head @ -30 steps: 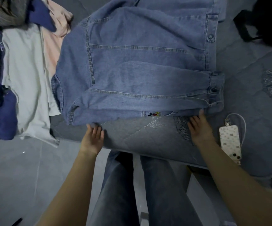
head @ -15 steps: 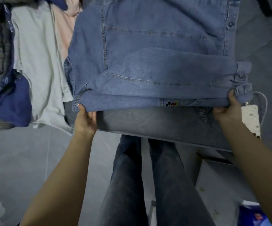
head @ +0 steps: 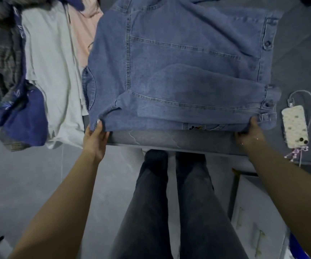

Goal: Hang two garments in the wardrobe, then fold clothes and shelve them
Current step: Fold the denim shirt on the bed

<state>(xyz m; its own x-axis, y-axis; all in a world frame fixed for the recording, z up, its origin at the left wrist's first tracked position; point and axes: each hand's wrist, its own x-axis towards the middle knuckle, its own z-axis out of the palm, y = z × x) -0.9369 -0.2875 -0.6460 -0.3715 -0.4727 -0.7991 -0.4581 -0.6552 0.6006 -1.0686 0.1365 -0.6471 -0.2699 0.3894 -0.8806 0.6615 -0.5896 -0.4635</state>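
Grey quilted bedding [head: 300, 53] fills the far side of the head view, with grey floor [head: 29, 184] below the bed's edge and your dark trousers [head: 169, 202] dropping straight down the middle. Spread flat on the bed is the denim jacket [head: 179, 62], folded into a broad rectangle with a sleeve laid across it — the buttoned cuff [head: 268, 101] sits at the jacket's right edge, and a small coloured embroidered patch [head: 195, 127] peeks out along the near hem.

Your left hand [head: 95, 139] is clamped on the near left corner of the jacket, thumb on top of the denim and fingers tucked under the hem. Your right hand [head: 250, 133] grips the near right corner the same way, thumb pressed on the cloth just below the cuff, fingers curled beneath. Both forearms reach in from the bottom corners, well apart, the jacket's full width between them.

Off to the left you've got a heap of other clothes hanging over the bed's edge: a pale grey-white top [head: 57, 71] just beside the jacket, a pink piece [head: 83, 34] behind it, a navy garment [head: 25, 118] and something plaid [head: 1, 53] at the far left. To the right of the jacket, near your right hand but not touching it, a phone [head: 294, 126] in a speckled white case lies camera-side up — a cable [head: 307, 101] loops from its far end, and a beaded charm [head: 294, 152] trails off its near end. White drawers [head: 257, 221] show at lower right.
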